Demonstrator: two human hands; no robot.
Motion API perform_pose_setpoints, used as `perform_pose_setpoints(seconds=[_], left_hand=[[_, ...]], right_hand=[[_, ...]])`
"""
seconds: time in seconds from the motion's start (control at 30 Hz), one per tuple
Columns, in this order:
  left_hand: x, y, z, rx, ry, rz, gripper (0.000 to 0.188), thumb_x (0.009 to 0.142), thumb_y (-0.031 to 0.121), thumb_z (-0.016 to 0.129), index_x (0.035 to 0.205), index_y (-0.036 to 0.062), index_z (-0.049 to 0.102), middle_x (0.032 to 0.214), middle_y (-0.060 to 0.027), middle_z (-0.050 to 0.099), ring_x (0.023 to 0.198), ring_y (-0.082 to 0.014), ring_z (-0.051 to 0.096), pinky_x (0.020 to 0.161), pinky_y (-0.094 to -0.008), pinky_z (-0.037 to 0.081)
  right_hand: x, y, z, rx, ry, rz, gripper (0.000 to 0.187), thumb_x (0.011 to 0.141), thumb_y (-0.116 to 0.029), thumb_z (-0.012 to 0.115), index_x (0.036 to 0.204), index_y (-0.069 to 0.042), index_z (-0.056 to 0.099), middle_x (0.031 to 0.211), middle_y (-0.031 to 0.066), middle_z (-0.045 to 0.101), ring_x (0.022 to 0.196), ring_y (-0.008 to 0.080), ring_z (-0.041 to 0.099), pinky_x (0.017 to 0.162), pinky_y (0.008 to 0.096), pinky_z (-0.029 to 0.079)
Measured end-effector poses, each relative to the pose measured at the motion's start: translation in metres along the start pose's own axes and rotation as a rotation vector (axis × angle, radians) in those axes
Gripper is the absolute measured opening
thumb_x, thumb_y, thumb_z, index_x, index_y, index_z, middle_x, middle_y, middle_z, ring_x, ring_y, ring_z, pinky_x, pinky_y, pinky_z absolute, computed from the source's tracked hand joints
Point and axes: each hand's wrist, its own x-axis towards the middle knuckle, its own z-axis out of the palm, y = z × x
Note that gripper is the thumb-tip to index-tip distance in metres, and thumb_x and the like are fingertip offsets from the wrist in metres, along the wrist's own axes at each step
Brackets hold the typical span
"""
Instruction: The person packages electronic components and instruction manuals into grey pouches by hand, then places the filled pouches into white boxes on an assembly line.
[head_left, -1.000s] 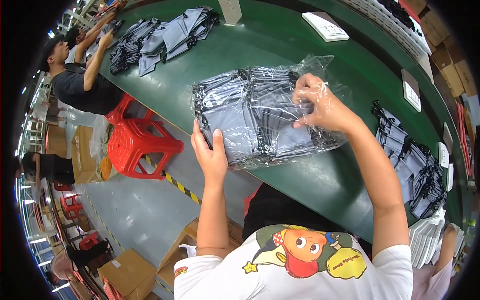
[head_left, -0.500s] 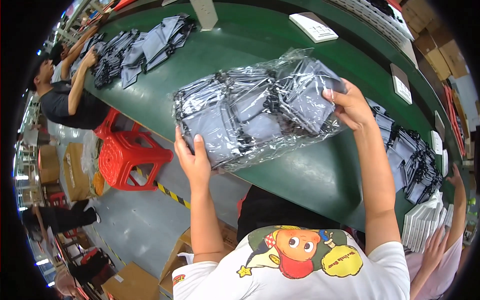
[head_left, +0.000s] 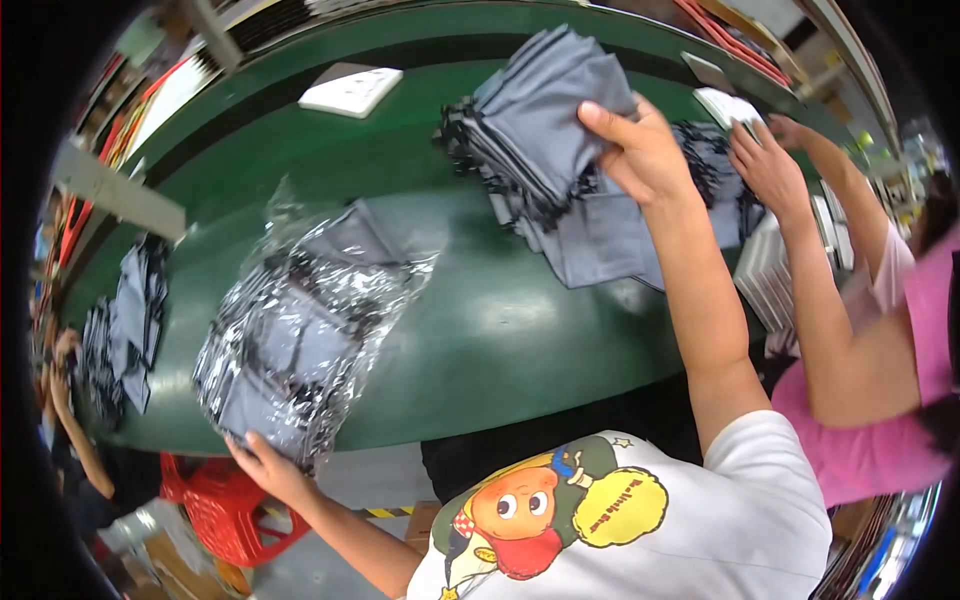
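My right hand [head_left: 648, 155] grips a stack of grey cloth pouches [head_left: 555, 110] with black cord ends, thumb on top. The stack is above a looser pile of the same grey pouches [head_left: 595, 240] on the green table. To the left lies a clear plastic bag [head_left: 300, 335] filled with bundles of grey pouches, its far end flared and crinkled. My left hand [head_left: 268, 468] holds the bag's near corner at the table edge, thumb uppermost; its other fingers are partly hidden under the plastic.
Another person's hands [head_left: 768, 165] reach to a white box [head_left: 725, 105] at right, near stacked white boxes [head_left: 768, 275]. A second white box [head_left: 350, 90] lies at the back. More pouches [head_left: 130, 320] and a grey post [head_left: 120, 195] are at left; a red stool [head_left: 225, 515] stands below.
The filled bag has gone from between both hands to the table on the left. My right hand has let go of it and taken a stack of pouches. The view has swung right.
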Motion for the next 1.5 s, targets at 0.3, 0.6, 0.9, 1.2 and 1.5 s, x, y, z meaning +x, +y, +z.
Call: perform_pose_setpoints(seconds=[0.3,0.6,0.9,1.2,1.5], left_hand=[[-0.001,0.004,0.009,0.018,-0.026,0.035,0.056,0.094,0.032,0.044,0.135,-0.0054,0.032,0.137,-0.0227,0.036,0.123,-0.0299,0.039,0.102,-0.0325,0.031],[-0.002,-0.003,0.004,0.014,0.007,0.019,0.058,0.094,0.033,0.045,0.135,-0.0064,0.031,0.138,-0.0228,0.035,0.124,-0.0301,0.039,0.103,-0.0322,0.031],[0.000,0.000,0.010,0.053,0.032,0.018,0.058,0.094,0.033,0.046,0.134,-0.0056,0.032,0.136,-0.0232,0.037,0.121,-0.0304,0.042,0.100,-0.0320,0.034],[0.008,-0.005,0.010,-0.014,0.032,0.036,0.049,0.092,0.021,0.049,0.131,-0.0063,0.038,0.133,-0.0225,0.042,0.120,-0.0286,0.043,0.102,-0.0314,0.032],[0.013,0.000,-0.005,-0.016,-0.020,0.059,0.048,0.091,0.016,0.050,0.131,-0.0062,0.037,0.133,-0.0212,0.042,0.121,-0.0265,0.043,0.101,-0.0306,0.032]], right_hand=[[-0.030,-0.006,-0.068,-1.157,-0.008,-1.024,0.040,0.056,0.012,0.060,0.090,-0.008,0.064,0.097,0.0036,0.065,0.097,0.0219,0.060,0.097,0.0389,0.041],[-0.094,0.026,-0.074,-1.443,-0.285,-0.208,0.051,0.059,-0.003,0.060,0.108,-0.014,0.060,0.134,0.0068,0.043,0.134,0.0300,0.024,0.111,0.0483,0.014],[-0.117,0.091,-0.079,-1.514,0.327,-0.171,0.070,0.081,-0.043,0.060,0.138,-0.012,0.033,0.144,0.0259,0.017,0.134,0.0468,0.013,0.105,0.0529,0.018],[-0.088,0.095,-0.064,-1.803,0.183,-0.322,0.062,0.083,-0.029,0.059,0.136,-0.005,0.036,0.144,0.0201,0.024,0.133,0.0399,0.022,0.105,0.0510,0.021],[-0.005,0.083,0.101,-0.432,-0.424,0.171,0.034,0.079,0.009,0.038,0.103,0.005,0.062,0.098,0.0119,0.065,0.083,0.0188,0.063,0.074,0.0255,0.054]])
